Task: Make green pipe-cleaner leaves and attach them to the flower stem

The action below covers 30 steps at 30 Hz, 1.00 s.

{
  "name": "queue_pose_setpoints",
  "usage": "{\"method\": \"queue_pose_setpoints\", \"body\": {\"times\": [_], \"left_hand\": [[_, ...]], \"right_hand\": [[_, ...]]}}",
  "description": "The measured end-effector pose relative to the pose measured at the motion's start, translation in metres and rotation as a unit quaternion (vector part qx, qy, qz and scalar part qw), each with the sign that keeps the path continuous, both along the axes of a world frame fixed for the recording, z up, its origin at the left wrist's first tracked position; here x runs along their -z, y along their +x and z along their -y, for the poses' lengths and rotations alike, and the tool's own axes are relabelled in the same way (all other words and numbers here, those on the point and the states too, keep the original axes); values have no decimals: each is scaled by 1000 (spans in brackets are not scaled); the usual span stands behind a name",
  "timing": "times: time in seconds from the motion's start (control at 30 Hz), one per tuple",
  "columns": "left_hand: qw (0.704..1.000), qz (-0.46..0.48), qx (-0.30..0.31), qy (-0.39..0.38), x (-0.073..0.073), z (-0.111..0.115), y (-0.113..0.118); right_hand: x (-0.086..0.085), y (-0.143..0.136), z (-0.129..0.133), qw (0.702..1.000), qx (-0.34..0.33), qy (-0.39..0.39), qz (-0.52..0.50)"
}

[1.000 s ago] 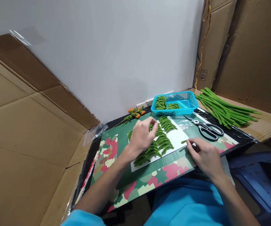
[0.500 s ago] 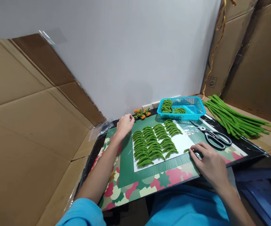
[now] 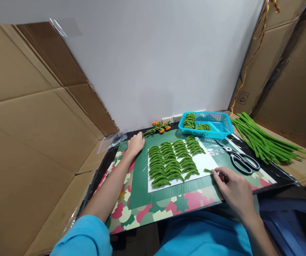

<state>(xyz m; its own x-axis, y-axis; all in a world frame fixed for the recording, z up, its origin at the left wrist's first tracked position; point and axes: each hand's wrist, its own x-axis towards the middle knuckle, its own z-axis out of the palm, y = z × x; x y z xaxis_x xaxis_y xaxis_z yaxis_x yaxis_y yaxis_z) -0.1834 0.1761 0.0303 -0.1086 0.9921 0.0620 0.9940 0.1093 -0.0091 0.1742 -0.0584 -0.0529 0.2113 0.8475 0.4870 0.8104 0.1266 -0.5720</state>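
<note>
My left hand (image 3: 136, 143) is at the far left of the green mat, its fingertips closed on the stem end of a fuzzy orange-flowered sprig (image 3: 161, 127). Green leaves show along the stem, between the fingers and the orange blooms. My right hand (image 3: 234, 185) pinches a short green pipe cleaner piece (image 3: 207, 170) over the near right corner of a white sheet (image 3: 206, 161). On that sheet, curved green pipe cleaner pieces (image 3: 173, 165) lie in several neat columns.
A blue plastic basket (image 3: 223, 134) holding more curved green pieces stands at the back. Black-handled scissors (image 3: 242, 161) lie to the right, beside a bundle of long green pipe cleaners (image 3: 267, 140). Cardboard panels (image 3: 36, 135) flank the table, and a white wall (image 3: 147, 64) closes the back.
My left hand has shifted left, away from the orange blooms, so more of the leafy stem shows. My right hand stays by the sheet's corner with the green piece. The view has tilted slightly.
</note>
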Motion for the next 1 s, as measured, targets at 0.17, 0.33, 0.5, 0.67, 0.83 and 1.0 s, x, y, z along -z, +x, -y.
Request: {"method": "queue_pose_setpoints", "body": {"times": [0.17, 0.33, 0.5, 0.67, 0.83, 1.0], "left_hand": [[1000, 12, -9, -16, 4, -3, -2], [998, 32, 3, -60, -3, -5, -2], [987, 83, 51, -132, -20, -2, 1], [968, 139, 126, -167, -38, 2, 4], [949, 188, 207, -146, -57, 9, 8], [927, 220, 275, -130, -81, 23, 23]], "right_hand": [[0, 0, 1, 1000, -3, 6, -4], [0, 0, 1, 1000, 4, 9, -9], [2, 0, 1, 999, 14, 17, -24], [3, 0, 0, 999, 13, 12, -33], [2, 0, 0, 999, 14, 5, -37], [-1, -1, 0, 999, 12, 3, -38]]}}
